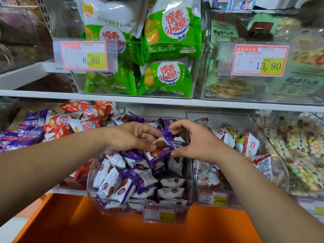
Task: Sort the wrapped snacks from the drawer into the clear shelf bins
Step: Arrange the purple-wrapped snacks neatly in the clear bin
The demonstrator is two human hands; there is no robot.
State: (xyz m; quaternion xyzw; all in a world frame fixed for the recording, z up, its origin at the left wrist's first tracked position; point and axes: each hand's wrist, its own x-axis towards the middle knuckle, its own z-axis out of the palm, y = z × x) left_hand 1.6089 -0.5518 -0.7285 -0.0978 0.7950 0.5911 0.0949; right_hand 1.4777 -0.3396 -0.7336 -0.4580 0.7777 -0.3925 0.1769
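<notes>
Bridging left hand (133, 137), right hand (194, 142): snack (159, 146)

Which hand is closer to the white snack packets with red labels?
The right hand. It sits just left of the white snack packets with red labels; the left hand is farther left, beyond the purple-and-white wrapped snack both hands pinch.

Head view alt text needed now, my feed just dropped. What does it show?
The left hand and right hand together pinch a purple-and-white wrapped snack over a clear plastic shelf bin filled with matching packets. Green snack bags fill the bin on the shelf above, and the orange drawer lies below.
</notes>
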